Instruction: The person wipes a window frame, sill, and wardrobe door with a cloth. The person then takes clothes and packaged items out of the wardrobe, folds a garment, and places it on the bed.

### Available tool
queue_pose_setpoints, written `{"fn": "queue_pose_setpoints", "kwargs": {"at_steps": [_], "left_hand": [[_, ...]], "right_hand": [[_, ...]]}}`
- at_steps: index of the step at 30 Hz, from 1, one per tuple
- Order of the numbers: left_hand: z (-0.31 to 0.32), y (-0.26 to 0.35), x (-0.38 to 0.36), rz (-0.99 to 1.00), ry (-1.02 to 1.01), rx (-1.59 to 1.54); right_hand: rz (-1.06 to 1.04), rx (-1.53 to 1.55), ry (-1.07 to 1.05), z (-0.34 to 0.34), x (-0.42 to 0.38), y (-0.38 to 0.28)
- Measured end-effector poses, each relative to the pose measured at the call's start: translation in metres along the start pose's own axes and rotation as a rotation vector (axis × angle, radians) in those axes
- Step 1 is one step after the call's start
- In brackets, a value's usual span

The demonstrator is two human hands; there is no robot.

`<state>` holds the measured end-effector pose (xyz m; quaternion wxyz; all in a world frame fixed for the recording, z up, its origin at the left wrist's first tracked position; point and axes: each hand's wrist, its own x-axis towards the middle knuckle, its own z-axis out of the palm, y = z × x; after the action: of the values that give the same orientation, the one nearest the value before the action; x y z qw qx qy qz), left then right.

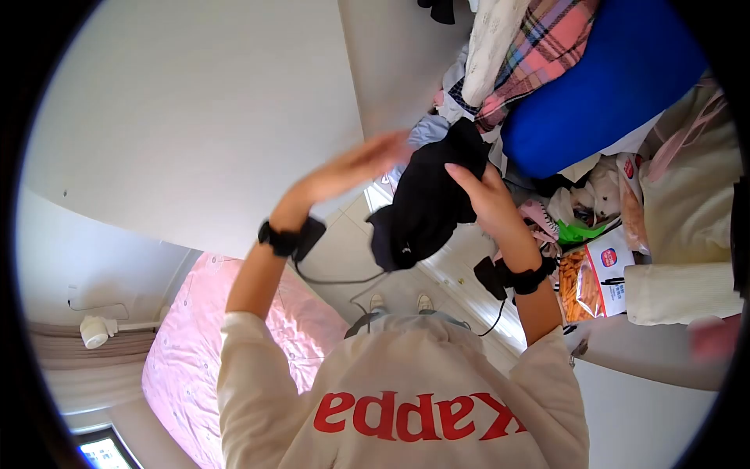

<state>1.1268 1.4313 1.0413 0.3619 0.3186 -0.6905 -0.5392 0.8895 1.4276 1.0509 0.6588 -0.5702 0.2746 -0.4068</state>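
A black cloth garment (426,195) with a small pale mark near its lower end hangs bunched in front of me. My right hand (486,195) grips its right side, thumb lying on top of the fabric. To the left of the garment, my left hand (381,154) is blurred by motion, its fingers stretched out with the tips near the garment's upper left edge. Light blue cloth (429,131) shows just beyond those fingertips. Both wrists wear black straps with small black boxes and cables.
Clothes hang at upper right, among them a pink plaid piece (547,51) beside a large blue item (601,86). Below them are plastic bags and a snack bag (598,277). A pink bed cover (207,344) lies at left, under a large white panel (211,117).
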Motion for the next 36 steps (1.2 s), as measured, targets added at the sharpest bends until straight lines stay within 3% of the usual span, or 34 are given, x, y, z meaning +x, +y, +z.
{"fn": "queue_pose_setpoints", "kwargs": {"at_steps": [1, 2, 3, 4, 6, 10, 13, 15, 16, 17, 18, 19, 20, 21, 23, 25, 29, 35, 36], "left_hand": [[0.003, -0.031, -0.014, -0.087, -0.098, 0.042], [0.021, -0.060, -0.027, -0.193, -0.195, -0.105], [0.043, -0.082, -0.041, -0.302, -0.234, 0.120], [0.069, -0.078, -0.046, -0.398, -0.287, 0.091], [0.112, -0.097, -0.051, -0.363, -0.275, 0.042], [0.166, -0.115, -0.057, -0.313, -0.161, -0.175], [0.176, -0.118, -0.061, -0.359, -0.089, -0.264], [0.166, -0.134, -0.066, -0.435, 0.057, -0.342], [0.159, -0.140, -0.071, -0.349, 0.135, -0.245], [0.145, -0.145, -0.078, -0.398, 0.173, -0.134], [0.128, -0.144, -0.082, -0.444, 0.207, -0.021], [0.116, -0.138, -0.086, -0.350, 0.300, -0.144], [0.102, -0.116, -0.084, -0.310, 0.389, 0.023], [0.075, -0.126, -0.088, -0.431, 0.344, 0.010], [0.047, -0.101, -0.080, -0.285, 0.594, 0.178], [0.018, -0.063, -0.071, -0.235, 0.522, 0.089], [-0.010, -0.029, -0.051, -0.121, 0.549, 0.370], [-0.013, -0.011, -0.040, -0.281, 0.561, 0.534], [-0.011, -0.013, -0.041, -0.202, 0.536, 0.577]], "right_hand": [[0.050, 0.132, 0.028, 0.001, -0.002, -0.003], [0.032, 0.168, -0.014, -0.003, -0.004, -0.003], [0.033, 0.255, -0.051, -0.008, -0.004, -0.003], [0.032, 0.341, -0.089, -0.014, -0.004, -0.004], [0.041, 0.478, -0.125, -0.025, -0.007, -0.009], [0.062, 0.392, 0.073, -0.039, -0.021, -0.018], [0.066, 0.609, -0.016, -0.060, -0.039, -0.014], [0.025, 0.526, 0.053, -0.074, -0.051, -0.010], [0.003, 0.488, 0.085, -0.081, -0.056, -0.010], [-0.022, 0.450, 0.122, -0.088, -0.062, -0.010], [0.037, 0.480, 0.196, -0.093, -0.068, -0.014], [0.012, 0.371, 0.293, -0.098, -0.073, -0.018], [-0.011, 0.261, 0.391, -0.103, -0.078, -0.023], [-0.032, 0.152, 0.484, -0.104, -0.081, -0.027], [0.047, 0.119, 0.680, -0.111, -0.091, -0.027], [0.091, 0.065, 0.780, -0.142, -0.100, -0.010], [0.051, 0.026, 0.669, -0.149, -0.102, -0.004], [0.009, 0.064, 0.645, -0.147, -0.114, 0.008], [0.071, -0.080, 0.625, -0.144, -0.119, 0.007]]}}
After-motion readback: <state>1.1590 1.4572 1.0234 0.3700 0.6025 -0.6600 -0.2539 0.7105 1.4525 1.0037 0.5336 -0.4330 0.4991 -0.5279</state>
